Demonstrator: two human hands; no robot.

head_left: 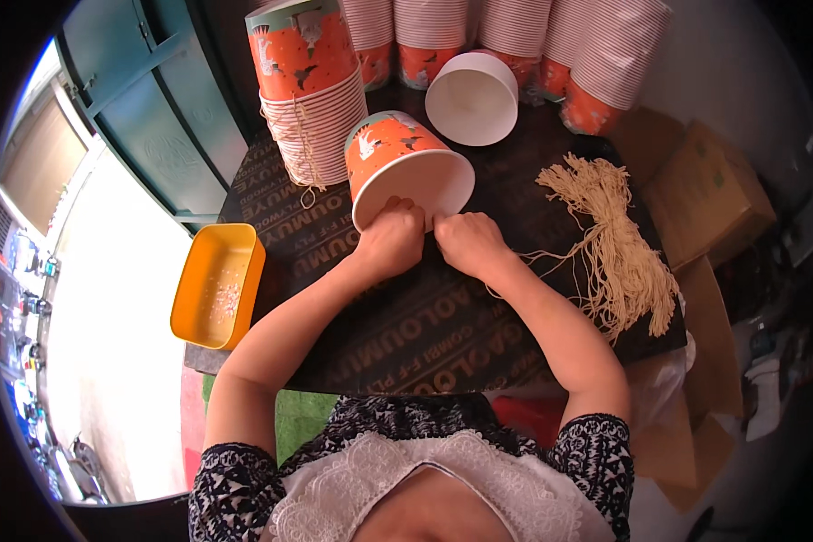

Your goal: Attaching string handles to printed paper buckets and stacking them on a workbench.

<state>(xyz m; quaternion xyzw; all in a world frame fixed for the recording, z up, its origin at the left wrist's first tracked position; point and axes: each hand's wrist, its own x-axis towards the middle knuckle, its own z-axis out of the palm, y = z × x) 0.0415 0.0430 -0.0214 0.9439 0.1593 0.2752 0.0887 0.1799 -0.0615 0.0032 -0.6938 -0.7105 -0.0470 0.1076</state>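
Observation:
An orange paper bucket (pixel 393 149) with a white rim lies tilted on the dark table, its mouth toward me. My left hand (pixel 393 237) is closed at the lower rim, its knuckles in front of the pale inside. Close beside it, my right hand (pixel 470 242) is curled shut at the same rim, fingertips hidden. A thin beige string (pixel 551 256) runs from under my right wrist to a loose bundle of strings (pixel 619 244) on the right. What lies between my fingertips is too small to make out clearly.
A tall stack of nested buckets (pixel 307 99) with strings hanging from it stands back left. Another bucket (pixel 472 98) lies behind, before several more stacks (pixel 515 27). A yellow tub (pixel 219 285) with small bits inside sits at the left edge. Cardboard boxes (pixel 709 190) stand right.

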